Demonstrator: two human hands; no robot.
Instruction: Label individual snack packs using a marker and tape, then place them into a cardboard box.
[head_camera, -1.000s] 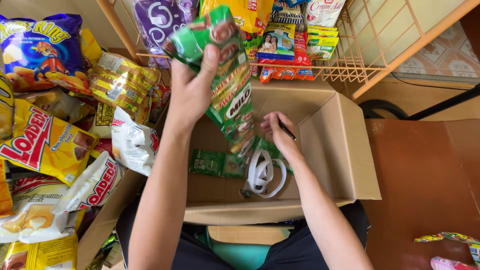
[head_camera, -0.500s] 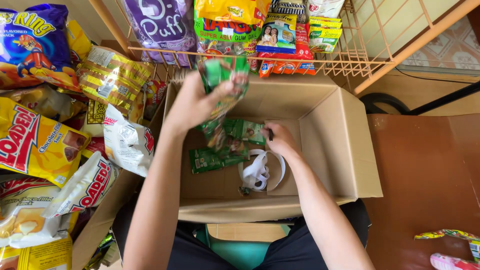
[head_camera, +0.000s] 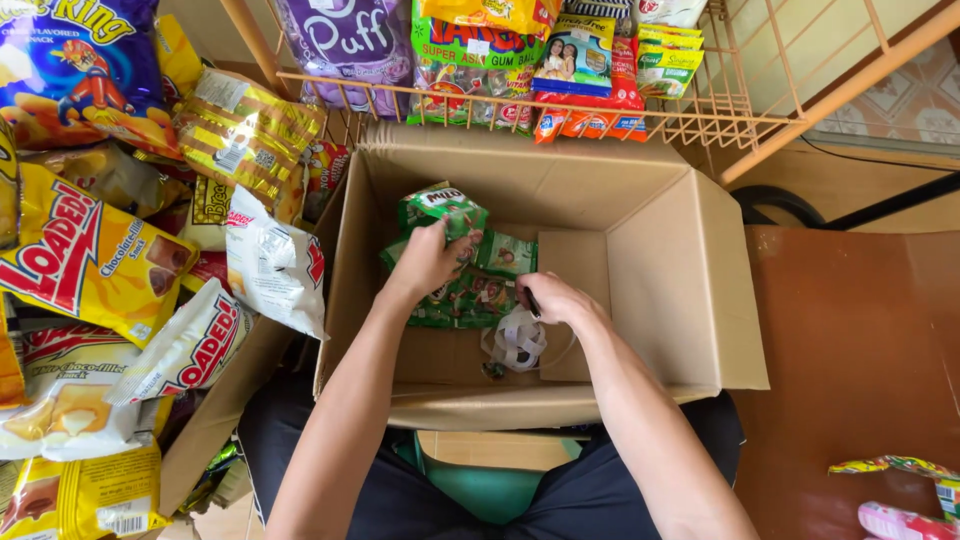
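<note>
Nearest the camera, dark trousers and a green seat (head_camera: 480, 490) are seen between the knees, with both forearms reaching forward into an open cardboard box (head_camera: 660, 290).

On the box floor, a small roll of white strapping (head_camera: 517, 340) is lying just near of the right hand (head_camera: 552, 298). The right hand is curled loosely with knuckles up; a thin dark object is seen at its fingers, but whether it is gripped cannot be told.

The left hand (head_camera: 432, 262) is closed around a strip of green sachets (head_camera: 445, 208), pinched at the upper sachet, which is raised and tilted. More green sachets (head_camera: 470, 295) are lying flat on the box floor beneath and between both hands, touching one another.

To the left, outside the box, yellow snack bags (head_camera: 85, 265) and white-and-red snack bags (head_camera: 272, 265) are piled, some leaning against the box wall. A blue snack bag (head_camera: 70, 70) is seen at far left.

Beyond the box, a wire rack (head_camera: 720, 110) is holding a purple snack bag (head_camera: 350, 45) and assorted small packets (head_camera: 580, 60). At right, a brown floor (head_camera: 850, 380) is seen.
</note>
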